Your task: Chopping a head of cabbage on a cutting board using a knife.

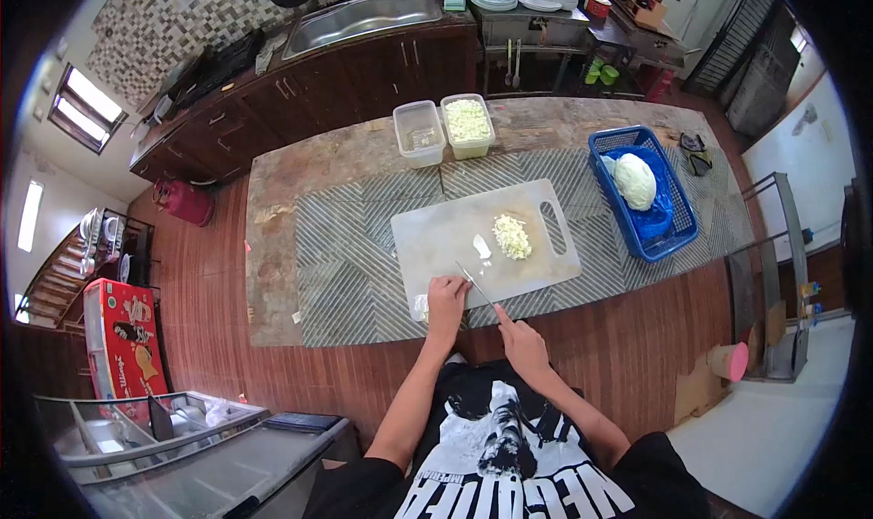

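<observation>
My right hand grips a kitchen knife, its blade pointing up and left over the lower part of a white plastic cutting board. My left hand rests on the board's lower edge beside the blade, fingers bent down; whether it pinches a piece is hidden. Left of it lies a pale vegetable piece, partly covered. Above the knife are a white slice and small scraps. A heap of finely chopped pale vegetable, seemingly cabbage, lies near the board's handle slot.
Beyond the board stand a clear plastic tub with a few bits inside and a tub full of chopped vegetable. To the right, a blue plastic basket holds a whole pale cabbage on blue plastic. Dark objects lie at the table's right end.
</observation>
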Motion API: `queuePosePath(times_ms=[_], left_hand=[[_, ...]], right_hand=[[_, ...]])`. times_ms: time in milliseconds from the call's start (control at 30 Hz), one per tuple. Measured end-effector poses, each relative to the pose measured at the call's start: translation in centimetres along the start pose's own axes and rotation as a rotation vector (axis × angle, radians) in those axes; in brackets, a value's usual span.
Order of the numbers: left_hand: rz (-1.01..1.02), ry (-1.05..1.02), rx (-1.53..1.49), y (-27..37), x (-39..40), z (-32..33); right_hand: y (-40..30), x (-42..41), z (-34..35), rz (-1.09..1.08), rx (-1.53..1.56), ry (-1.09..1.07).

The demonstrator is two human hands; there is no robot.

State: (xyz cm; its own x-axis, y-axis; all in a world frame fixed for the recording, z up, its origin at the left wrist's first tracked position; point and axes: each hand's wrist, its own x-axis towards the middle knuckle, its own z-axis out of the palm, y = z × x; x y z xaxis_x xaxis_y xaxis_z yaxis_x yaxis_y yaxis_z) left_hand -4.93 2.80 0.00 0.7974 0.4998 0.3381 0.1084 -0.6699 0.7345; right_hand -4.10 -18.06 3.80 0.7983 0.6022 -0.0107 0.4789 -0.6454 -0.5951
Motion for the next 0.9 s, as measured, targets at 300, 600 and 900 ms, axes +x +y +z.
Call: queuePosePath(times_ms=[300,600,900], left_hand=[[0.039,0.019,0.038,0.2,-0.5,0.1],[0.038,0.023,0.062,-0.3,-0.5,0.0],[0.073,0.01,0.084,0.2,-0.7,0.1]], right_hand=[[0.1,0.9,0.4,0.05,0.014,0.033],[0.0,-0.2,0.2,0.001,0.031,-0.006],[-0.1,0.7,0.6,0.031,-0.016,0.024]])
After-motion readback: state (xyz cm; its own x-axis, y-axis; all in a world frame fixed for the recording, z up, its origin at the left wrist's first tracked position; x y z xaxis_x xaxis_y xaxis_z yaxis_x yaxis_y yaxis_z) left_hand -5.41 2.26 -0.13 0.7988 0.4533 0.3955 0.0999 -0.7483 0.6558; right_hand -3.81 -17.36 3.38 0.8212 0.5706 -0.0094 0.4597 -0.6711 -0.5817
